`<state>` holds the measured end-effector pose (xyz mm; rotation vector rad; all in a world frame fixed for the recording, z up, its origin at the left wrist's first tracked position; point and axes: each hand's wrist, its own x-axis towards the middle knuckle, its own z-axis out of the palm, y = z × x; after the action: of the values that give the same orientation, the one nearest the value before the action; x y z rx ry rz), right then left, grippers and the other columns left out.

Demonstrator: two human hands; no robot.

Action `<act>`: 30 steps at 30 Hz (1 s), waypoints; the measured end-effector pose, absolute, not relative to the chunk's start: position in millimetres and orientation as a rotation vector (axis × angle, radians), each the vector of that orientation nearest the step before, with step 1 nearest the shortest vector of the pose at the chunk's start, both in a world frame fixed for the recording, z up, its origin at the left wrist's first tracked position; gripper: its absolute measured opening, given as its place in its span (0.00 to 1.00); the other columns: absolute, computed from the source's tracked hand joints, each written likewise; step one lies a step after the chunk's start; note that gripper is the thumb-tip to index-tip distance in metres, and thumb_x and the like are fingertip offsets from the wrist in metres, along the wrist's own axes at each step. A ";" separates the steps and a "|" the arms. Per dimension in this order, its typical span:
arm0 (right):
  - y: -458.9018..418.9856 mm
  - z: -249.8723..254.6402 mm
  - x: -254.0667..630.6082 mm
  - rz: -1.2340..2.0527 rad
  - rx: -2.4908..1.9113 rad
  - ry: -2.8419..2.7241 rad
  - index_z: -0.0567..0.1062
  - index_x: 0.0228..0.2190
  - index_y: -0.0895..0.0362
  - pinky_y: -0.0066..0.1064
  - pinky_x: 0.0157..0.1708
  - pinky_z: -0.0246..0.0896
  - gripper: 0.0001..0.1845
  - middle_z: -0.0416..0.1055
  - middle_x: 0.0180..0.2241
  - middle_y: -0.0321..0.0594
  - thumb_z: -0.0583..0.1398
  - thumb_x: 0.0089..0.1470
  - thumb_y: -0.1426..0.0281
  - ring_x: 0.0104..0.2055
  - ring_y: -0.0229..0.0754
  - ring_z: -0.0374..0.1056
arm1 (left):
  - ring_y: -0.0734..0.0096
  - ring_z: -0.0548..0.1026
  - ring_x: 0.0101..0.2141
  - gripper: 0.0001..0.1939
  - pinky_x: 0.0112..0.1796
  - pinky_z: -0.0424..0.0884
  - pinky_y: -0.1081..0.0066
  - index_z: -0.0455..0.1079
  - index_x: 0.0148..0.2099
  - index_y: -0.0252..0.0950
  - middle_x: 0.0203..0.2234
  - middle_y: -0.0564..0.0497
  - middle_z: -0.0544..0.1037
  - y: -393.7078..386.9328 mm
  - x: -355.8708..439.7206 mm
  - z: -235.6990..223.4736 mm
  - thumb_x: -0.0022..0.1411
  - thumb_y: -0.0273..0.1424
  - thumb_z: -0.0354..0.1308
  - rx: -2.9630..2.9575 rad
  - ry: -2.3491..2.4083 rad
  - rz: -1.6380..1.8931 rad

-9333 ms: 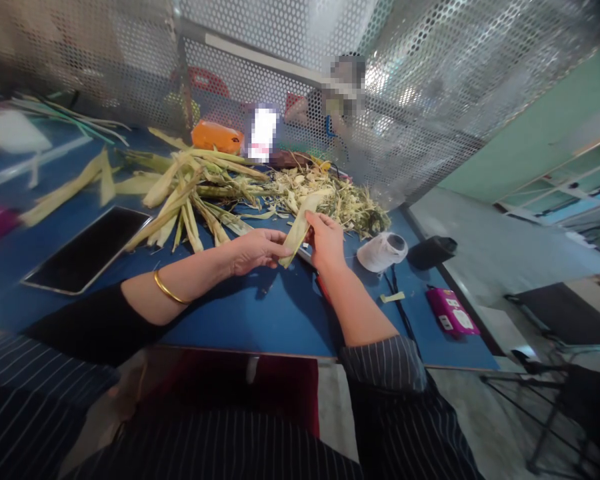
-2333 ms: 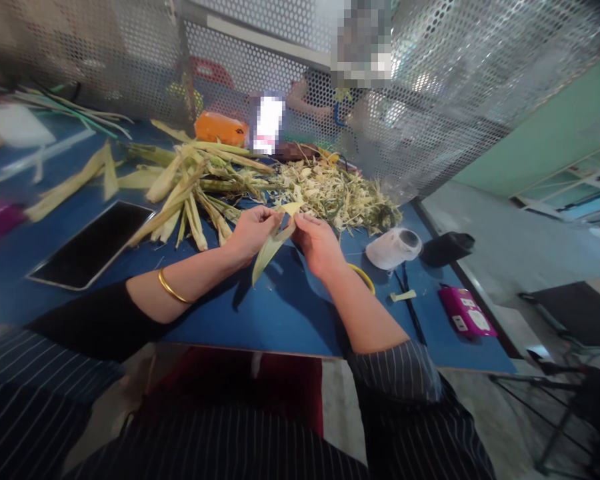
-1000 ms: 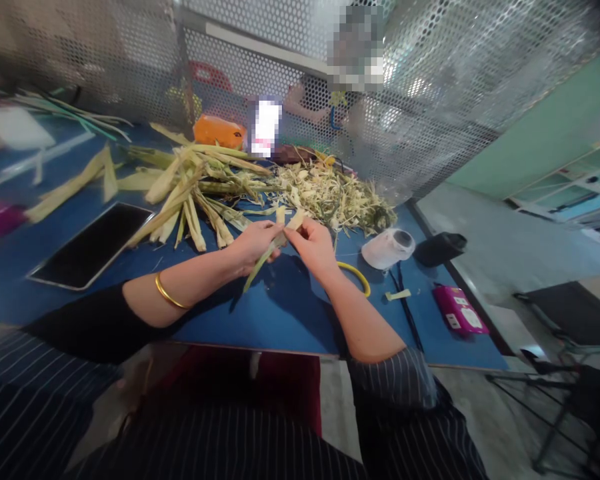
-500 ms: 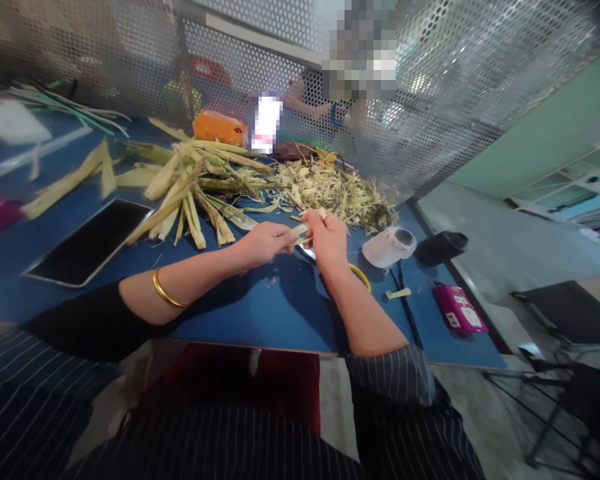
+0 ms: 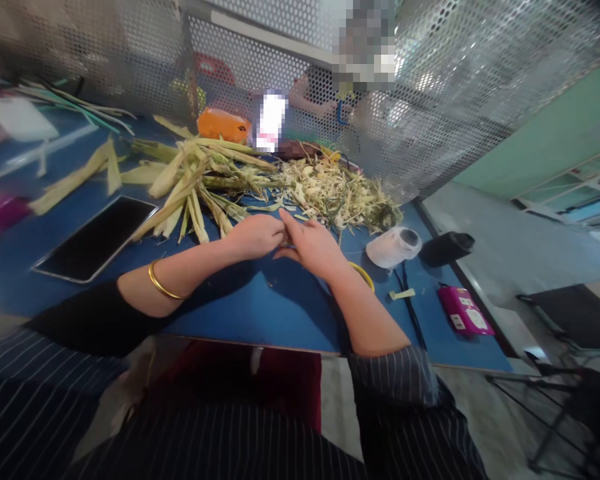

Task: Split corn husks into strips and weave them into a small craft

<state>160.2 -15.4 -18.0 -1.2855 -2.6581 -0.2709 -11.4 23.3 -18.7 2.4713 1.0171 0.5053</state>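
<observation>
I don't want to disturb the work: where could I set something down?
The widest bare patch of blue tabletop lies before the left hand and right hand, between the forearms and front edge. A narrower one lies between the black cords and purple packet. Behind the hands, long husks and a shredded pile crowd it.

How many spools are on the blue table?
2: the white spool, to the right of the right hand, and the black spool, beside it near the table's right edge. Others may be hidden.
</observation>
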 end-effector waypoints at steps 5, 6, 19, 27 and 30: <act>-17.9 -15.8 163.3 -0.063 -1.571 -2.574 0.71 0.45 0.57 0.30 0.29 0.50 0.20 0.77 0.35 0.44 0.48 0.63 0.57 0.33 0.44 0.70 | 0.71 0.69 0.26 0.19 0.27 0.56 0.72 0.74 0.28 0.34 0.23 0.49 0.75 24.9 -14.7 -5.8 0.62 0.34 0.45 2.588 0.997 0.340; -18.7 -13.0 165.3 -0.026 -1.580 -2.551 0.72 0.41 0.56 0.30 0.28 0.48 0.18 0.76 0.32 0.42 0.48 0.64 0.58 0.32 0.43 0.69 | 0.72 0.69 0.26 0.18 0.27 0.57 0.73 0.74 0.28 0.35 0.23 0.50 0.75 26.7 -16.9 -3.0 0.62 0.33 0.45 2.572 0.983 0.337; -18.5 10.6 194.0 0.644 -1.379 -2.122 0.73 0.24 0.57 0.27 0.27 0.48 0.16 0.61 0.18 0.31 0.54 0.59 0.64 0.23 0.33 0.55 | 0.80 0.55 0.15 0.12 0.18 0.47 0.75 0.64 0.20 0.36 0.12 0.55 0.59 49.1 -58.0 23.5 0.50 0.23 0.62 1.432 1.076 0.716; -13.3 -1.4 180.8 0.917 -1.281 -1.578 0.71 0.22 0.57 0.26 0.19 0.40 0.18 0.53 0.14 0.28 0.57 0.55 0.57 0.17 0.30 0.47 | 0.78 0.65 0.21 0.18 0.26 0.63 0.75 0.64 0.29 0.35 0.18 0.55 0.66 38.2 -24.5 7.2 0.64 0.43 0.54 1.033 0.921 1.320; -14.2 -12.7 163.3 1.058 -1.238 -1.507 0.69 0.22 0.56 0.26 0.18 0.39 0.20 0.52 0.13 0.27 0.58 0.53 0.54 0.16 0.30 0.45 | 0.77 0.71 0.29 0.11 0.33 0.67 0.75 0.68 0.34 0.33 0.27 0.51 0.74 19.1 1.6 -10.5 0.60 0.37 0.60 1.179 0.697 1.089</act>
<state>163.3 -14.2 -12.7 -1.2381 -1.5067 1.0581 1.6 19.1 -10.5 1.1789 0.6974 1.0888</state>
